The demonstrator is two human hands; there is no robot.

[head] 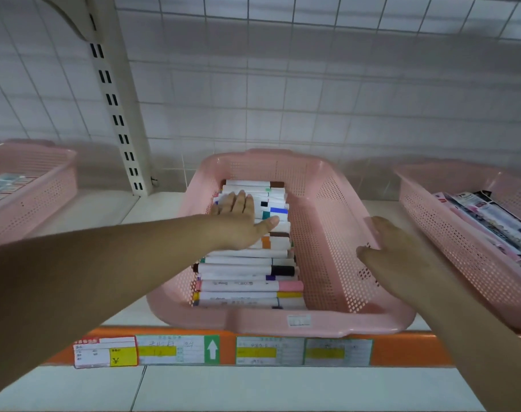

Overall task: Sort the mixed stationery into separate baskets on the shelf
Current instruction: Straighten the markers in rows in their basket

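Head view: markers (pixel 247 272) lie under left fingers (pixel 238 202).

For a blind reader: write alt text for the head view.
A left hand lies flat on white markers stacked in the middle pink basket on a shelf, while the right hand is at that basket's right rim. The left basket and right basket hold other stationery.

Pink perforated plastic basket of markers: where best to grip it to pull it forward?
Probably the wide flared lip at the near end of the pink perforated plastic basket, taken from the front with fingers under: it juts toward the person at the orange shelf edge.
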